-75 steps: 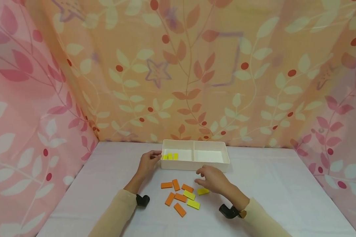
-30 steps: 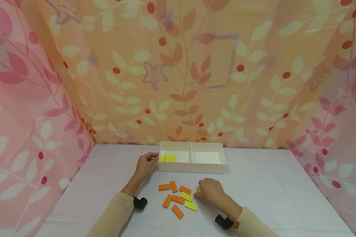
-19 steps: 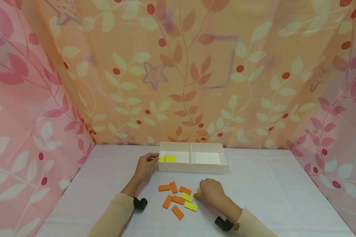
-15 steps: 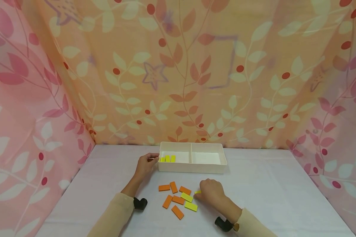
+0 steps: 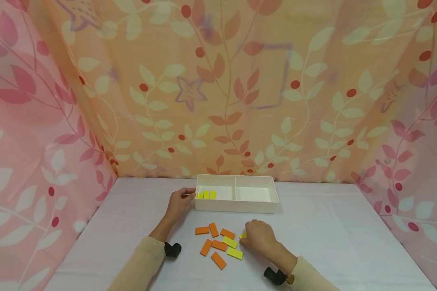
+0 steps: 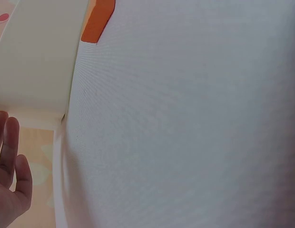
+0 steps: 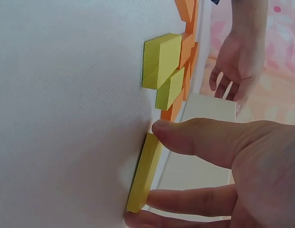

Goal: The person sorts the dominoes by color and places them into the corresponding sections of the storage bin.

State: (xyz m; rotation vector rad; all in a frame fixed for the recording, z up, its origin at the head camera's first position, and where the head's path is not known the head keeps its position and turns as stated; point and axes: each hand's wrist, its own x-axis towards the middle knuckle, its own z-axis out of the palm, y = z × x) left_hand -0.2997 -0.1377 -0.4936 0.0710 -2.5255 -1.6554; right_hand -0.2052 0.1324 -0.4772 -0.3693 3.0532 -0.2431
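Note:
My right hand point(image 5: 261, 236) is low over the table, gripping a yellow block point(image 7: 144, 173) by its ends. In the right wrist view the thumb is at one end and the fingertips at the other, and the block lies on the cloth. My left hand point(image 5: 177, 205) rests its fairly straight fingertips against the left end of a white two-compartment box point(image 5: 236, 206). Several yellow blocks point(image 5: 213, 195) stand in the box's left compartment; the right one shows only its bare bottom. Just left of my right hand lie two more yellow blocks point(image 5: 234, 253).
Several orange blocks point(image 5: 219, 260) lie scattered on the white cloth point(image 5: 313, 226) in front of the box, some touching the yellow ones. Behind the box hangs a floral curtain point(image 5: 218, 121), with pink curtains on both sides. Each wrist wears a black camera point(image 5: 274, 276).
My right hand has come down from above the loose yellow block and taken its ends between thumb and fingers. The left hand stays at the box. Over the last half second little moves.

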